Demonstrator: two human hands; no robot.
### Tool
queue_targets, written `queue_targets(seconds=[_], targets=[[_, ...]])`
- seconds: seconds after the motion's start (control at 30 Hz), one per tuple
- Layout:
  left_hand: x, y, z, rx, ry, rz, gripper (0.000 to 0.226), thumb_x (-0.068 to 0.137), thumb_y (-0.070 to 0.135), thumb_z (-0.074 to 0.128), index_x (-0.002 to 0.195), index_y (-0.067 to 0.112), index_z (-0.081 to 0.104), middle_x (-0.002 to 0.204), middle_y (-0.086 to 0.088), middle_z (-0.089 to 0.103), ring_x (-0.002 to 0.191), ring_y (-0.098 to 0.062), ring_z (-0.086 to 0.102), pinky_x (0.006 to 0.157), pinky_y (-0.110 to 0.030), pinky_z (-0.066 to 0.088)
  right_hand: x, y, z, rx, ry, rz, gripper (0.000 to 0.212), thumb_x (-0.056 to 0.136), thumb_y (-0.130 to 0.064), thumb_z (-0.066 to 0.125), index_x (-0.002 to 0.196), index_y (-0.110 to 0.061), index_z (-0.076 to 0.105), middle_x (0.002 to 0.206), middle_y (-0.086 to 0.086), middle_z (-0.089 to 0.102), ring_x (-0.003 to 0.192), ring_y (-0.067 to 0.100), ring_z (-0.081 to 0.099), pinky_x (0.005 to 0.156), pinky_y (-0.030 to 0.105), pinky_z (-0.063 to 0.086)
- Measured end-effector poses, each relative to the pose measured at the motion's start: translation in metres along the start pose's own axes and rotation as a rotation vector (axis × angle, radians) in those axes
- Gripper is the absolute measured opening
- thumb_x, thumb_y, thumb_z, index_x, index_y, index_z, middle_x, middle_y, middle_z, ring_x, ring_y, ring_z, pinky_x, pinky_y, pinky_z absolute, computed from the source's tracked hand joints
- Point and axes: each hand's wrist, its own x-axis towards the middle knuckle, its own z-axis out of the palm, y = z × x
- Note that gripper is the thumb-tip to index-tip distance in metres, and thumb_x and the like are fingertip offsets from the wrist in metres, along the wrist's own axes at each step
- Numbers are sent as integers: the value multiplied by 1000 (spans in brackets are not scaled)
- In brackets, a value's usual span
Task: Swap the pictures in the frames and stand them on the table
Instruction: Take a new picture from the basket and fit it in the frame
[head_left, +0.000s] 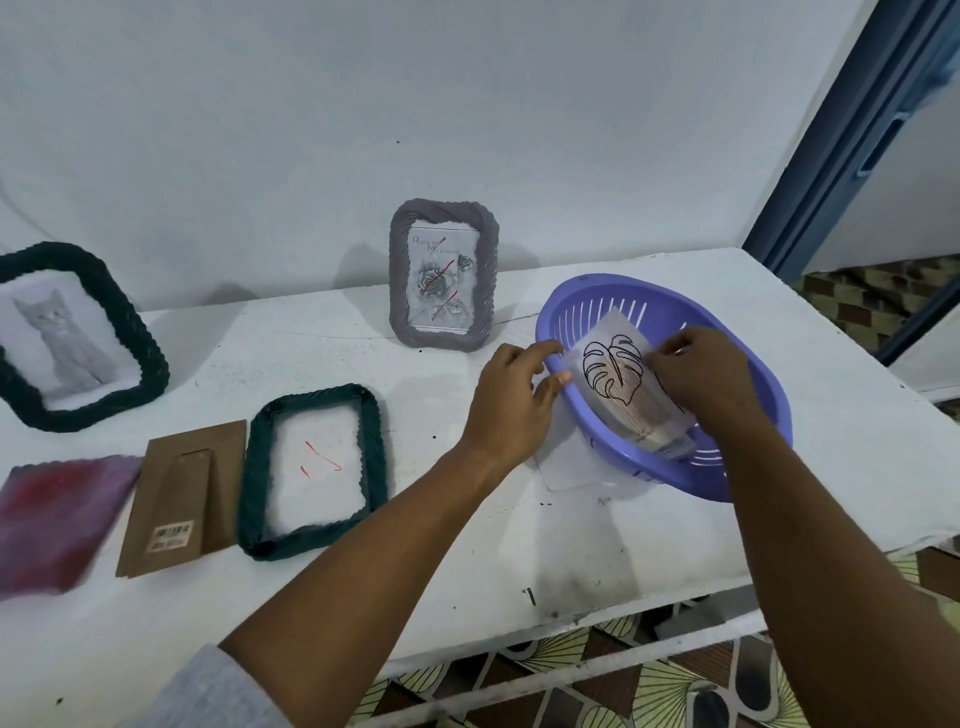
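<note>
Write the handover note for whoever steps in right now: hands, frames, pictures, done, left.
Left hand holds the purple basket rim and the leaf picture edge. Right hand pinches that picture inside the basket.
Done: grey rose frame and dark cat frame stand at the wall.
Left: green frame lies flat and empty, its brown backing beside it, the red picture further left. Fit a picture, close it, stand it.
</note>
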Motion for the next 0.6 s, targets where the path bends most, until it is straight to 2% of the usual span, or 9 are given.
queue_targets(seconds=[0.07, 0.13, 0.17, 0.23, 0.33, 0.47, 0.53, 0.6], targets=[[4, 6, -4, -71, 46, 33, 26, 94, 28, 55, 120, 22, 60, 99, -6, 63, 81, -14, 59, 74, -19, 46, -8, -8, -9, 328, -77, 36, 14, 84, -25, 70, 83, -12, 64, 83, 6, 65, 73, 22, 60, 61, 28, 45], [9, 16, -7, -208, -7, 14, 27, 95, 28, 55, 121, 26, 57, 94, -3, 65, 79, -17, 64, 76, -30, 54, -20, -16, -15, 588, -233, 70, 14, 87, -24, 67, 85, -11, 62, 81, 6, 67, 70, 20, 63, 56, 27, 49], [10, 22, -8, -273, -42, -15, 28, 95, 29, 54, 123, 29, 55, 93, -2, 65, 77, -20, 66, 76, -35, 56, -26, -19, -17, 667, -313, 78, 14, 89, -23, 64, 89, -9, 62, 82, 6, 69, 70, 20, 64, 56, 27, 51], [12, 32, -10, -387, -108, -107, 28, 96, 30, 52, 124, 34, 51, 91, 0, 63, 72, -21, 68, 75, -38, 58, -35, -22, -16, 783, -422, 80, 19, 93, -24, 58, 95, -7, 65, 88, 6, 72, 79, 21, 69, 69, 32, 55], [13, 36, -14, -444, -157, -161, 26, 95, 33, 52, 121, 29, 57, 87, 4, 61, 69, -19, 66, 74, -39, 60, -44, -21, -11, 871, -475, 94, 24, 98, -22, 48, 107, -6, 64, 103, 12, 72, 97, 28, 69, 88, 42, 52], [13, 32, -17, -379, -133, -182, 21, 90, 23, 62, 110, 16, 65, 90, 0, 64, 68, -25, 71, 76, -42, 59, -50, -25, -7, 868, -476, 81, 21, 99, -13, 45, 113, -8, 61, 100, 11, 73, 95, 27, 70, 89, 42, 53], [13, 29, -18, -363, -106, -198, 14, 87, 15, 65, 101, 15, 67, 87, 1, 64, 68, -26, 71, 78, -43, 58, -52, -27, -7, 873, -461, 70, 21, 98, -10, 45, 114, -7, 60, 98, 11, 74, 94, 27, 70, 89, 40, 53], [13, 27, -19, -327, -84, -198, 13, 84, 16, 67, 97, 18, 70, 87, 1, 66, 76, -24, 71, 80, -42, 57, -53, -31, -7, 873, -464, 54, 22, 98, -9, 46, 116, -5, 59, 98, 13, 73, 93, 28, 70, 88, 39, 54]])
